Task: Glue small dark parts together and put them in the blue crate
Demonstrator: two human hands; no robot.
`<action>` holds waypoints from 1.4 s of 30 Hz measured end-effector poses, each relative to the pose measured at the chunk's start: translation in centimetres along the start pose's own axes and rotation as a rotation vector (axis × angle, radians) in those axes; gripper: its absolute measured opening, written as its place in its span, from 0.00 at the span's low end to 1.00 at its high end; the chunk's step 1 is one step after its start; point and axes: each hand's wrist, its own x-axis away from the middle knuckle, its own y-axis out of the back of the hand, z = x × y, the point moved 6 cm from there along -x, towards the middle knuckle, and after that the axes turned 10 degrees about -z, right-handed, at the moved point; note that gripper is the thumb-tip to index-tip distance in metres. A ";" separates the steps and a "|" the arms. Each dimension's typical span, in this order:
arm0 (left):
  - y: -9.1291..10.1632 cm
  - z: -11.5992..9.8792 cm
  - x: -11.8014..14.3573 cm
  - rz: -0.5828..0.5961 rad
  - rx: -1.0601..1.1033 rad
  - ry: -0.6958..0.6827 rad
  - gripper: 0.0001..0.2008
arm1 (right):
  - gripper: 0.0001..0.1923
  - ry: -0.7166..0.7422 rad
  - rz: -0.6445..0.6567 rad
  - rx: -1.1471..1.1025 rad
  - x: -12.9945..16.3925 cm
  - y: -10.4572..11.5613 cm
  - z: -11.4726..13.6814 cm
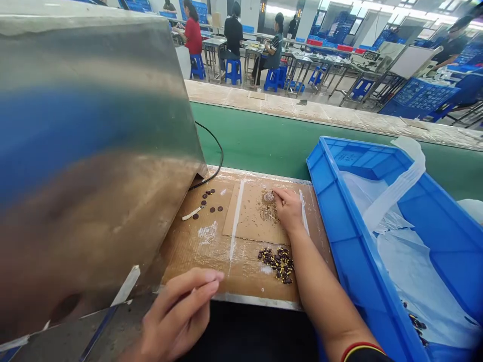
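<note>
My right hand [289,208] reaches forward over a cardboard sheet [249,221] taped to the bench, fingertips pinching a small round part [268,197]. A pile of small dark parts with yellow bits [277,261] lies on the cardboard near my right forearm. A few dark round discs [211,201] and a white stick [193,213] lie further left. My left hand [181,314] rests at the bench's near edge with thumb and fingers pressed together; nothing visible in it.
A large tilted metal cover [86,151] fills the left. A black cable [217,151] runs behind it. A blue crate [396,236] lined with clear plastic stands on the right. A green conveyor belt [271,141] runs behind. People sit at distant tables.
</note>
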 end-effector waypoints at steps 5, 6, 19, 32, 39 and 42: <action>-7.0 1.4 -2.2 -0.073 0.258 0.067 0.21 | 0.15 -0.017 0.010 0.010 0.0 -0.4 0.0; -8.0 2.0 -2.7 -0.098 0.285 0.113 0.20 | 0.15 -0.016 0.004 0.003 0.0 -0.4 0.0; -15.7 10.6 -2.4 -0.214 0.463 0.655 0.09 | 0.11 -0.029 -0.103 -0.076 -0.2 0.3 0.3; -17.7 12.7 -0.1 -0.094 0.655 1.015 0.17 | 0.12 -0.309 -0.189 -0.205 0.6 1.4 -0.2; -18.4 13.6 0.6 -0.090 0.658 1.079 0.17 | 0.15 -0.651 0.015 -0.787 2.8 -0.1 1.4; -18.0 12.8 0.0 -0.038 0.562 0.932 0.13 | 0.14 -0.690 0.224 -1.005 3.9 -1.1 3.4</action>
